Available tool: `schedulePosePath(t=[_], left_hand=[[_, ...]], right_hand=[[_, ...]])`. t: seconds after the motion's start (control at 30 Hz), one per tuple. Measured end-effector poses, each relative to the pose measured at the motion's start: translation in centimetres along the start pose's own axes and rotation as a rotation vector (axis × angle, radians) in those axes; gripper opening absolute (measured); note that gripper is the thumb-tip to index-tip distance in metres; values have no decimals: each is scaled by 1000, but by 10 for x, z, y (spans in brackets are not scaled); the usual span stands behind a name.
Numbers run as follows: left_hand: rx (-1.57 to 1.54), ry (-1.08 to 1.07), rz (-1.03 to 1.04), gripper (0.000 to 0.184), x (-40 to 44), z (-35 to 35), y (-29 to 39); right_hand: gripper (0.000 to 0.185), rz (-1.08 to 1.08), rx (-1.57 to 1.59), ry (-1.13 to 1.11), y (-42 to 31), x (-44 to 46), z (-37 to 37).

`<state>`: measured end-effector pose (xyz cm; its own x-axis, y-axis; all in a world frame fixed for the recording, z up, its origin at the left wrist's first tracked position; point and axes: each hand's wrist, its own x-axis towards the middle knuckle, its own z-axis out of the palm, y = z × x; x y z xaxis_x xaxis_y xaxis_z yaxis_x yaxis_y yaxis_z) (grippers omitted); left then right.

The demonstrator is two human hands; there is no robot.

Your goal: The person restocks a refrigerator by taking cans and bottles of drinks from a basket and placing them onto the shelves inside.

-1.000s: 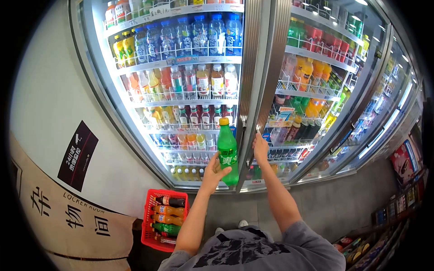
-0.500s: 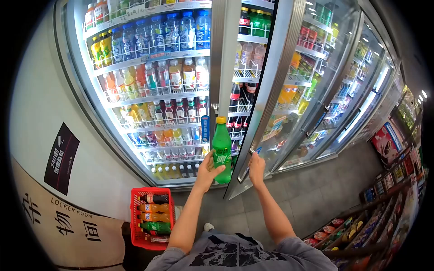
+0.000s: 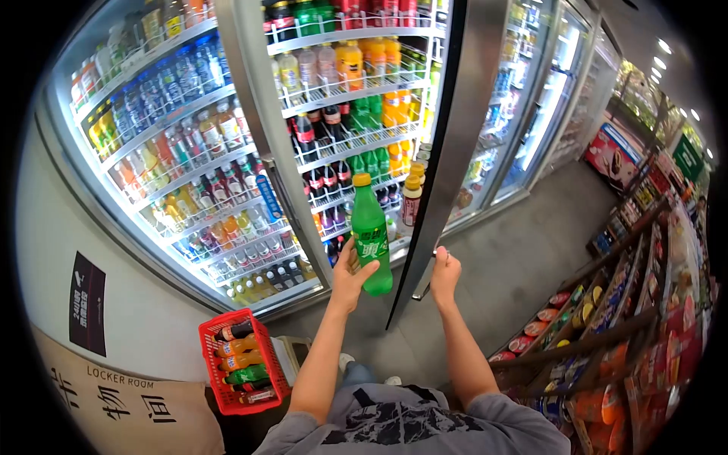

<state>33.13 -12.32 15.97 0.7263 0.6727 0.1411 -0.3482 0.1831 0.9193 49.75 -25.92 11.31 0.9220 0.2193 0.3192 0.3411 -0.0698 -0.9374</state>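
Note:
My left hand (image 3: 350, 274) is wrapped round the lower part of a green soda bottle (image 3: 369, 227) with a yellow cap, held upright before the open fridge bay. My right hand (image 3: 445, 274) is closed on the handle side of a glass fridge door (image 3: 459, 136), which stands swung out and is seen almost edge-on. The handle (image 3: 423, 283) is mostly covered by the fingers and the door's edge. Behind the bottle, wire shelves (image 3: 356, 95) carry cola, green and orange soda bottles.
A red basket (image 3: 206, 356) with several bottles lying in it stands at lower left, beside a wall with a dark sign (image 3: 88, 303). A closed fridge door (image 3: 254, 98) is on the left. Slanted snack shelves (image 3: 607, 334) run along the right, across the grey tiled floor (image 3: 523, 235).
The fridge door has swung wider open, drawn by my right hand, and more shelves show. My view has turned to the right. The green bottle stays in my left hand.

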Motion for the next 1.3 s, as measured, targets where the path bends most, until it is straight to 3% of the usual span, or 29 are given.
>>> schedulePosePath(t=[0.23,0.33,0.47,0.53,0.6,0.67,0.73,0.8,0.87,0.97,1.13,1.3], left_hand=[[-30,-194,-55,83,1,88,-40],[-57,-285,-89,83,2,121,-47],[-53,-339,-123,83,12,146,-63],[-47,-361,-135,83,21,150,-67],[-40,-383,-169,85,33,150,-70],[-58,-387,-193,84,49,148,-73],[-122,-374,-242,83,68,142,-81],[-128,-381,-238,83,92,134,-87],[-139,-380,-226,82,120,125,-87],[-160,-366,-171,79,165,109,-75],[-96,-321,-96,82,249,69,-52],[-114,-268,-78,81,315,19,-36]], right_hand=[[46,78,9,201,15,25,-100],[51,6,-10,349,16,37,-130],[39,64,105,538,24,50,-161],[23,-60,196,712,1,46,-162],[20,-212,37,870,3,37,-159],[21,-412,50,778,7,30,-141],[19,-420,45,699,5,29,-118],[18,-465,3,477,18,44,-92],[23,-483,85,477,25,72,-56],[31,-390,206,319,20,114,-6],[39,-490,327,184,-5,188,85],[43,-340,417,-66,-14,240,181]])
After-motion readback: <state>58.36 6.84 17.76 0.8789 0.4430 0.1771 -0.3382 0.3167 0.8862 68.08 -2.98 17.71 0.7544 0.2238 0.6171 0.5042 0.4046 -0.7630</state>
